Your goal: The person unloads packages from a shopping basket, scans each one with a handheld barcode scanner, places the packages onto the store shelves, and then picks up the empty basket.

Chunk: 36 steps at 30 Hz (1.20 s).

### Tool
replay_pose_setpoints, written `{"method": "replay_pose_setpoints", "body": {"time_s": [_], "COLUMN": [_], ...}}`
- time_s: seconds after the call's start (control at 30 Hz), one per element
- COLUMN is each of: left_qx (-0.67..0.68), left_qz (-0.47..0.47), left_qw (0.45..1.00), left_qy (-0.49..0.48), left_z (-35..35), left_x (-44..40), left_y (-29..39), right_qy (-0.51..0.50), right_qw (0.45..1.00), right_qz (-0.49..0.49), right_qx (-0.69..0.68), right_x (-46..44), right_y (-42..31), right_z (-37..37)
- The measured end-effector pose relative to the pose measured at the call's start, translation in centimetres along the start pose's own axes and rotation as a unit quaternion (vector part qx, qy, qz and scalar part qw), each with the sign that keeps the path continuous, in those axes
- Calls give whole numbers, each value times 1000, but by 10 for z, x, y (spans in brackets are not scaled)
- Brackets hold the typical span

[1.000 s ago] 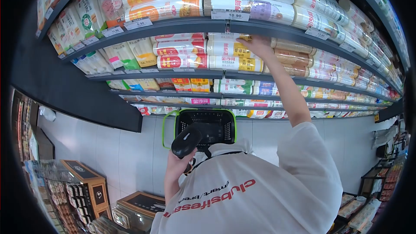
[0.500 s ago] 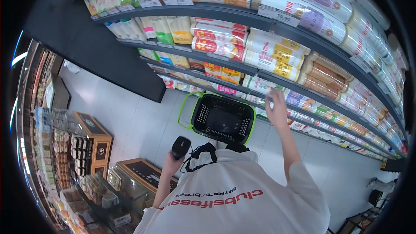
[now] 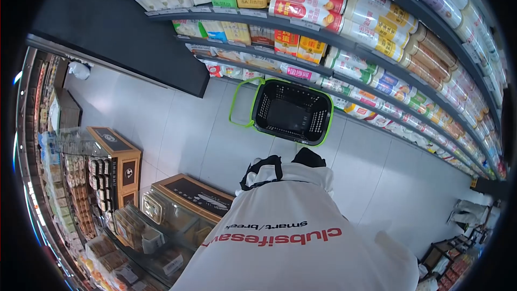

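Note:
Neither my left hand nor my right hand shows in the head view now. My white shirt (image 3: 280, 210), printed with red and black lettering, fills the lower middle. A black shopping basket (image 3: 272, 124) with a bright green rim stands on the floor in front of me. Its green handle (image 3: 232, 102) is folded out to the left, and nothing can be made out inside the basket. Beyond it, packs of noodles (image 3: 309, 13) in red, white and yellow wrappers line the shelves.
Dark shelving (image 3: 371, 54) curves along the top and right. A black panel (image 3: 118, 37) juts out at the shelf's left end. Wood-trimmed display cases (image 3: 196, 194) with packed food stand at lower left. Pale floor tiles (image 3: 183, 124) run between them. Another person (image 3: 468, 213) is at far right.
Both hands have gone out of view, the left with the black handheld device and the right from near the shelf. The view has shifted; the basket appears higher and farther from my body.

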State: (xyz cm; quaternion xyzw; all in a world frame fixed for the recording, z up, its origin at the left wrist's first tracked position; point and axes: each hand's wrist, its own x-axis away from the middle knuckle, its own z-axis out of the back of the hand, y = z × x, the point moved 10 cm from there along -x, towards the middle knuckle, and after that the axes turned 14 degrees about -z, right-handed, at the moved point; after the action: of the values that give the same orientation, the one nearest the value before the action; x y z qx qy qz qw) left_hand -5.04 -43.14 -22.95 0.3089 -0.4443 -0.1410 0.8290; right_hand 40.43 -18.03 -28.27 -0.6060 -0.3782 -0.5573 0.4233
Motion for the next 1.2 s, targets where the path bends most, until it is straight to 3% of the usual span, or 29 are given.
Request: {"method": "replay_pose_setpoints", "body": {"time_s": [0.27, 0.53, 0.83, 1.2], "left_qx": [15, 36, 36, 28], "left_qz": [17, 43, 67, 119], "left_qw": [1000, 998, 997, 992], "left_qy": [21, 12, -15, 8], "left_z": [154, 214, 244, 322], "left_x": [-45, -72, -101, -143], "left_y": [-83, -126, -108, -59], "right_qy": [44, 46, 5, -139], "right_qw": [999, 999, 1000, 983], "right_qz": [11, 4, -1, 17], "right_qx": [-23, -12, 18, 122], "right_x": [4, 21, 13, 63], "right_y": [-88, -138, -210, -346], "right_z": [-106, -161, -178, -145]}}
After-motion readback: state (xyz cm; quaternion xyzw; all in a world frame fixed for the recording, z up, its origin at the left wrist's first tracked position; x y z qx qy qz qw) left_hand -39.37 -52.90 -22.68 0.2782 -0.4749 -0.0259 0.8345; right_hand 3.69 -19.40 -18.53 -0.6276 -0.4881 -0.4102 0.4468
